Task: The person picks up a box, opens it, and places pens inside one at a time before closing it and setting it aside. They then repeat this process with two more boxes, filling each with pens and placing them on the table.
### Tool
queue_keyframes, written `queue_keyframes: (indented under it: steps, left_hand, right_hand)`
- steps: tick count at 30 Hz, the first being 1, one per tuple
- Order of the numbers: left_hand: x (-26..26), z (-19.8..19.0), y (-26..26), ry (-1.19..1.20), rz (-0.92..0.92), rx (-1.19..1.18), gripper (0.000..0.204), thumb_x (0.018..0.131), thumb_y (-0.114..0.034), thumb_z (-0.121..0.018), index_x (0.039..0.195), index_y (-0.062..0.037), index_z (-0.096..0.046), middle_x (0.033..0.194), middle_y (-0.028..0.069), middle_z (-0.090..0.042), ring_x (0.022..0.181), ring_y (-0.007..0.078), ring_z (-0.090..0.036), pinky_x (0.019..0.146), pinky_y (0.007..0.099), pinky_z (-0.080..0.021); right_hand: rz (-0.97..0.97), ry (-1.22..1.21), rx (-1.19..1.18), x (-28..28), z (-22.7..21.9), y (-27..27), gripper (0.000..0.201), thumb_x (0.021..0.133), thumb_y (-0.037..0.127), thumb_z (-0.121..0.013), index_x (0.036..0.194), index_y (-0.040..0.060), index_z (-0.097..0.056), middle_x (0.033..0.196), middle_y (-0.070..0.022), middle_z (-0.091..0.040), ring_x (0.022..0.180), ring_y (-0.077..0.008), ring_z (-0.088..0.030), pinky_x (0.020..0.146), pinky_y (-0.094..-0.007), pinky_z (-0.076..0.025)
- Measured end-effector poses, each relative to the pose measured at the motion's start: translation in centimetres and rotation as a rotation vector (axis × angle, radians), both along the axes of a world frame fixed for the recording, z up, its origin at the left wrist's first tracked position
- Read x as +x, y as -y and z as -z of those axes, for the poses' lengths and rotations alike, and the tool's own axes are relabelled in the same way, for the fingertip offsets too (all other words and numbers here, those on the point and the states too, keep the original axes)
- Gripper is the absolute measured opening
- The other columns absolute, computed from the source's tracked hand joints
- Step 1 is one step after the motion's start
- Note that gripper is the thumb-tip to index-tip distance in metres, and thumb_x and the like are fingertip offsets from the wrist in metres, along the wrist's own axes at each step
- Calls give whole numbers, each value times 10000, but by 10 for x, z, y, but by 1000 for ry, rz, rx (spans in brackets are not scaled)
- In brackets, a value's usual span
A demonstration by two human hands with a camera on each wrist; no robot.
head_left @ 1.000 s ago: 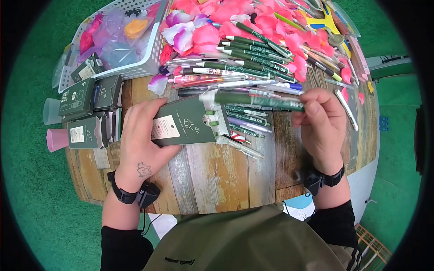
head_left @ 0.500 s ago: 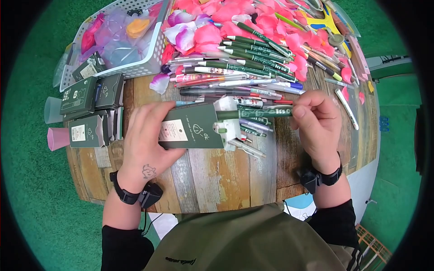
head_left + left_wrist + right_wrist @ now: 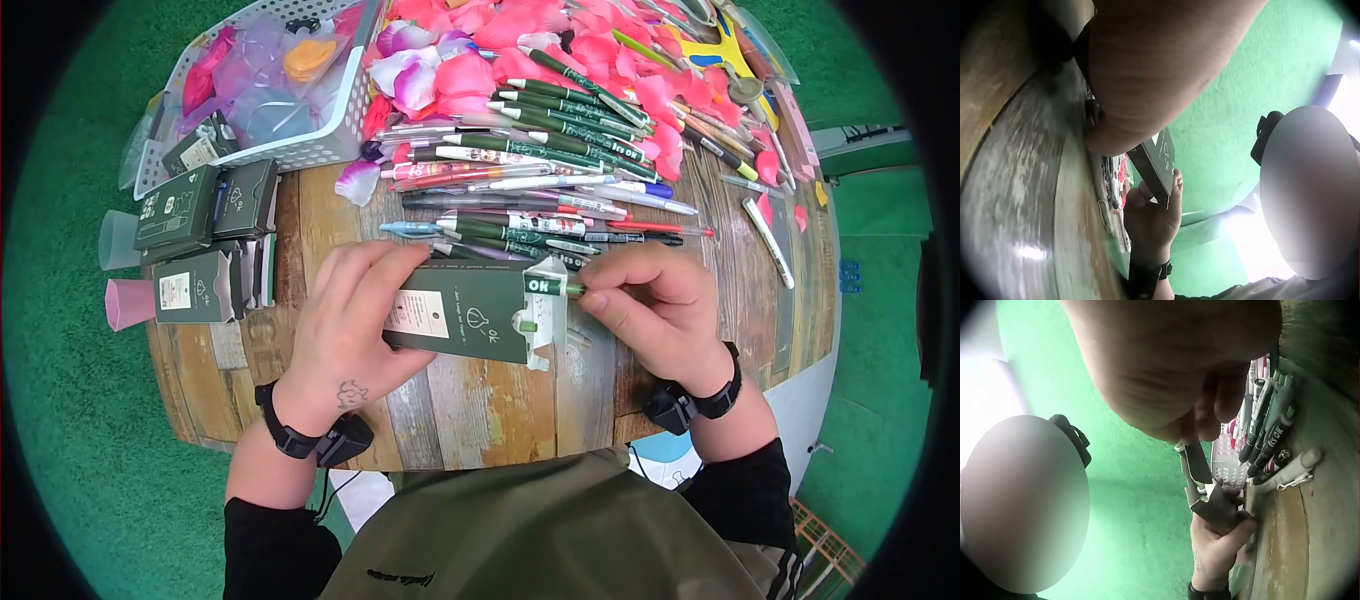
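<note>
In the head view, the left hand (image 3: 345,335) grips a dark green box (image 3: 470,318) with a white label, its torn-looking open end facing right. A green pen (image 3: 545,286) lies mostly inside that end, and the right hand (image 3: 655,315) pinches its outer tip between thumb and forefinger. A second green pen end shows inside the opening. The right wrist view shows the box (image 3: 1217,509) held by the left hand (image 3: 1213,550), its flaps spread. In the left wrist view the right hand (image 3: 1155,219) is at the box's end (image 3: 1159,164).
Rows of pens (image 3: 570,130) and pink petals (image 3: 465,75) cover the table's far side. A white basket (image 3: 345,125) of mesh bags stands far left, with several green boxes (image 3: 190,290) and a pink cup (image 3: 130,303) below it. A white pen (image 3: 768,243) lies at right.
The box and left hand have moved right and slightly nearer the body. The right hand has moved left and down, and the pen has slid from the box's mouth to mostly inside.
</note>
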State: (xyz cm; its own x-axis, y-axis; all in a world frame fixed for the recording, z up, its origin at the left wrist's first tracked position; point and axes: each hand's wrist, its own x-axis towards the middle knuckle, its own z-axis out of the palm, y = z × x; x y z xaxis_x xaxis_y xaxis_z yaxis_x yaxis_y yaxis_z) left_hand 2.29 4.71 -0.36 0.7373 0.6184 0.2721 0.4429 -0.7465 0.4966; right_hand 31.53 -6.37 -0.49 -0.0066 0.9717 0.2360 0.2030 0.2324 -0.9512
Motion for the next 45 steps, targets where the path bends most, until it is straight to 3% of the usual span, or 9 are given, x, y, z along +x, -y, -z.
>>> queue_keyframes:
  steps: [5, 8, 11, 14, 20, 26, 33, 42, 45]
  left_hand:
    - [1, 0, 1, 13, 4, -1, 755, 624, -95, -883, 1338, -67, -639, 1234, 140, -635, 1118, 391, -613, 961, 477, -527]
    - [2, 1, 2, 15, 31, -4, 749, 623, -99, -884, 1331, -66, -643, 1226, 139, -632, 1103, 388, -617, 955, 478, -531]
    - [4, 1, 5, 9, 86, 5, 748, 619, -107, -884, 1328, -67, -647, 1221, 134, -630, 1090, 384, -622, 950, 477, -534]
    - [5, 2, 7, -4, 110, 16, 753, 614, -115, -886, 1328, -70, -650, 1222, 129, -628, 1084, 380, -627, 950, 475, -535]
    - [2, 1, 4, 1, 62, -14, 758, 606, -113, -878, 1328, -74, -651, 1230, 134, -634, 1100, 383, -626, 959, 478, -533]
    - [2, 1, 4, 19, 28, -62, 756, 612, -106, -869, 1332, -68, -644, 1233, 143, -640, 1123, 393, -620, 974, 485, -526]
    - [3, -1, 6, 35, 25, -113, 744, 626, -105, -867, 1333, -61, -642, 1241, 151, -640, 1136, 396, -615, 992, 487, -515]
    - [15, -8, 9, 36, 112, 36, 810, 627, -215, -945, 1354, -49, -627, 1258, 151, -645, 1158, 386, -626, 978, 475, -522]
    - [22, -15, 18, 67, 148, -84, 819, 630, -252, -963, 1350, -49, -630, 1271, 151, -648, 1158, 385, -642, 977, 477, -524]
  right_hand:
    - [30, 147, 124, -2, -1, -5, 134, 898, 11, -820, 986, 41, -722, 917, -46, -737, 738, -90, -661, 657, -248, -523]
    - [-13, 127, 106, 1, 1, -5, 200, 889, 32, -832, 1060, 39, -730, 964, -46, -718, 747, -92, -654, 654, -248, -525]
    - [1, -71, -129, -9, -3, -2, 315, 885, 40, -828, 1183, 42, -724, 1024, -55, -696, 767, -109, -653, 652, -253, -531]
    - [-97, 46, -164, -9, -4, -4, 449, 879, 43, -821, 1309, 50, -691, 1095, -71, -680, 792, -128, -662, 656, -258, -540]
    - [-263, 154, 2, 2, -3, -5, 623, 850, 143, -864, 1425, 69, -635, 1213, -105, -666, 866, -172, -688, 687, -285, -558]
    - [-229, 273, 33, -6, -10, -5, 801, 783, 199, -916, 1493, 82, -565, 1321, -133, -621, 979, -226, -681, 800, -345, -596]
    - [-191, 226, 68, -5, -3, -4, 777, 759, 169, -921, 1453, 94, -581, 1263, -115, -640, 924, -230, -688, 798, -329, -600]
    - [-199, 199, 3, -21, -1, -4, 668, 789, 224, -899, 1377, 102, -605, 1153, -90, -644, 842, -219, -675, 728, -340, -577]
    - [-219, 241, -8, -22, -2, -1, 743, 781, 222, -910, 1435, 102, -578, 1155, -98, -641, 842, -220, -674, 737, -345, -578]
